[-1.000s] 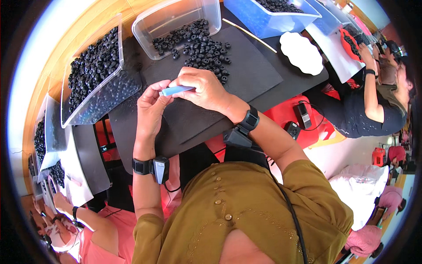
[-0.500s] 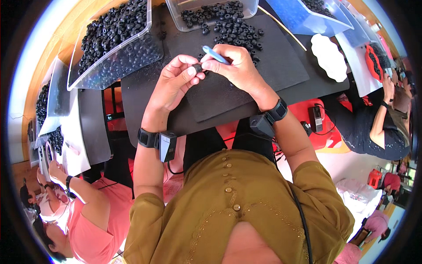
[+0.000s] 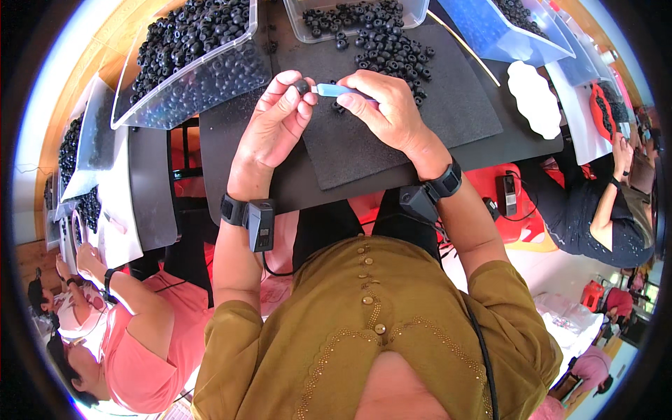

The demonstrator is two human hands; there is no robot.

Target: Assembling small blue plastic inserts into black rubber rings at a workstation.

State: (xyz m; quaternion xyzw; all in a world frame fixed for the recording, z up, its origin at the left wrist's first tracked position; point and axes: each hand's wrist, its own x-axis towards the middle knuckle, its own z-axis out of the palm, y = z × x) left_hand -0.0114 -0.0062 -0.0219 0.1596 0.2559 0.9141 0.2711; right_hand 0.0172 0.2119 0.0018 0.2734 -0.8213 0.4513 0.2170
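My left hand [image 3: 269,133] pinches a small black round piece [image 3: 302,87] between thumb and fingers above the table. My right hand [image 3: 393,112] is closed around a slim light-blue-handled tool [image 3: 334,90], a small knife by its look. The tool's short pale tip points left and meets, or nearly meets, the side of the piece. Beyond my hands, a loose pile of black round pieces with holes [image 3: 393,54] lies on a dark mat [image 3: 427,115], spilling toward my right hand.
A clear bin [image 3: 189,87] heaped with black pieces stands at the far left. Another clear bin [image 3: 308,35] lies behind the pile. To the right are a thin stick [image 3: 467,47], a white scalloped tray [image 3: 533,101] and a blue bin [image 3: 507,42]. Other people sit on both sides.
The tool has swung from slanting up and away to lying level, its tip now toward the piece. The view has shifted slightly; both hands keep their hold.
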